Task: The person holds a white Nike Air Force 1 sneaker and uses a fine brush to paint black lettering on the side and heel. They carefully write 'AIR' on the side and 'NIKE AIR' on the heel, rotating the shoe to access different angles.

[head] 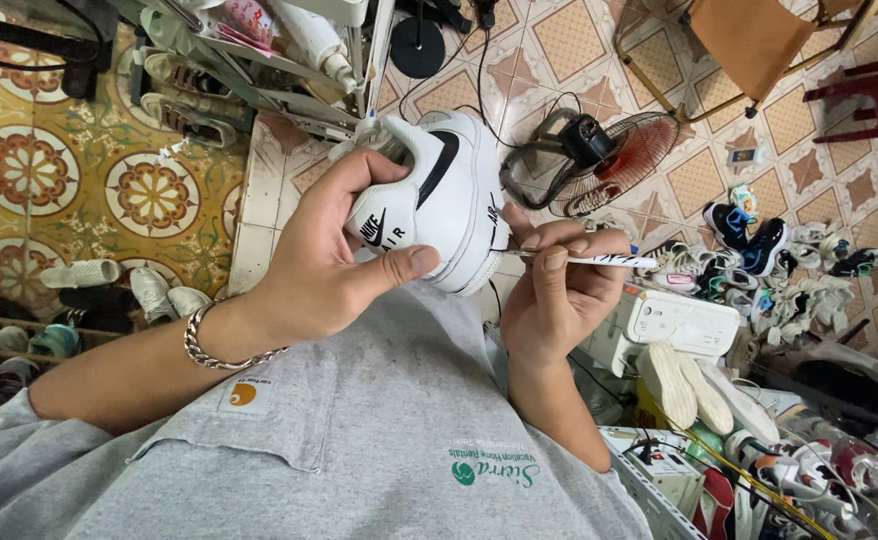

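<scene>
White sneaker [439, 200] with a black side mark, held up at centre over the grey-shirted lap, heel toward the camera; left hand [324, 265] clasps its heel, thumb across the back. Right hand [559, 290] pinches a thin white-handled brush [599, 260], its tip at the sole edge. Right: white boxy device [674, 320], heaped shoes [779, 270]; far right: floor fan [599, 160].
</scene>
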